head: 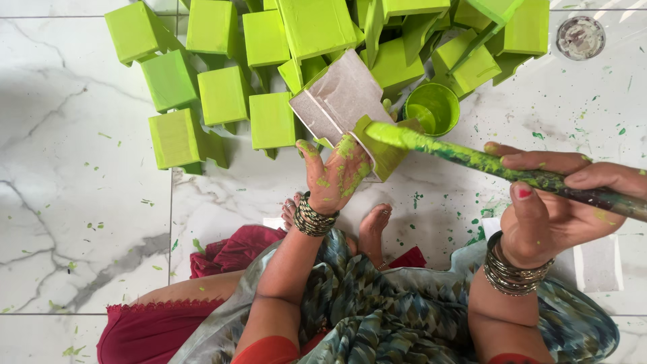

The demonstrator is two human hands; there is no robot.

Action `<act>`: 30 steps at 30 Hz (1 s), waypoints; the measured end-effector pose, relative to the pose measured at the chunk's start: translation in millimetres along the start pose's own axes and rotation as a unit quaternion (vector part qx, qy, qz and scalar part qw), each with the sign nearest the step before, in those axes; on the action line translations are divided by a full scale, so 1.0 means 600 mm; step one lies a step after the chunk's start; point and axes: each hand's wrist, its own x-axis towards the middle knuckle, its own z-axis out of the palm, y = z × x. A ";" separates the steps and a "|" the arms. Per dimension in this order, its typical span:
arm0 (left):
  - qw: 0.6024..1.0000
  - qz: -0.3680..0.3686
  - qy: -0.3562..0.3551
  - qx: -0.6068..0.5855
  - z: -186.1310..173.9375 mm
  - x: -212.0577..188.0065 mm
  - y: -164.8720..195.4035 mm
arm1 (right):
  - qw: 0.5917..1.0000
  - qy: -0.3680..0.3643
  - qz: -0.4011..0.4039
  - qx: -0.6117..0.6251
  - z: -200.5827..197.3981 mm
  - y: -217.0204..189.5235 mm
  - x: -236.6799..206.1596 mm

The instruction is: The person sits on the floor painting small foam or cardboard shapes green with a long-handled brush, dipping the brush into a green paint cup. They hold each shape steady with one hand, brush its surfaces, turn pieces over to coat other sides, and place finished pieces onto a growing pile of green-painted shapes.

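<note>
Box piece (340,98), partly unpainted grey-brown card with one green-painted flap at its lower right, sits at frame centre, tilted, just above the person's feet and in front of the green pile.

Left to right:

- Far left: bare white marble floor (60,202) with grey veins and scattered green flecks.
- Upper left to upper right: pile of painted green boxes (222,94), same lime colour, tumbled at mixed angles, some touching, a few lying loose at the left edge.
- Left hand (335,176): palm toward the camera, smeared with green paint, fingers closed on the lower edge of the box piece, holding it up off the floor. Stack of bangles (311,217) at the wrist.
- Just right of the box piece: small round green paint cup (433,108) on the floor, near the pile, wet paint inside.
- Paintbrush (499,165): long handle caked in green, running from right to left, bristle end touching the green flap of the box piece.
- Right hand (559,202): wrapped around the brush handle near its back end, thumb underneath, fingers over the top. Bangles on that wrist too.
- Upper right: round floor drain (580,38), well apart from the hands.
- Floor around the cup and right hand: denser green splatter.
- Bottom: person seated on the floor, patterned blue-green cloth (377,303) over the lap, 2 bare feet (373,226) between the hands.
</note>
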 end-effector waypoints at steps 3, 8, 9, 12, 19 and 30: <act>0.998 -0.008 0.053 -0.025 0.007 0.002 0.005 | 1.000 -0.003 0.005 -0.001 0.008 0.001 -0.004; 0.999 -0.004 0.048 -0.012 0.014 0.005 0.012 | 0.998 -0.040 0.041 -0.026 -0.009 -0.032 -0.005; 0.999 -0.002 0.047 -0.010 0.014 0.005 0.011 | 0.998 -0.032 0.042 -0.020 -0.009 -0.036 -0.005; 1.000 0.004 0.029 0.002 0.010 0.006 0.006 | 0.999 0.013 0.037 0.006 -0.004 -0.049 -0.004; 0.999 0.004 0.040 0.004 0.003 0.003 -0.003 | 1.000 0.022 0.016 0.011 0.019 -0.038 0.000; 0.999 0.006 0.046 -0.006 -0.006 0.003 0.003 | 0.999 -0.012 0.033 -0.004 -0.028 -0.066 0.004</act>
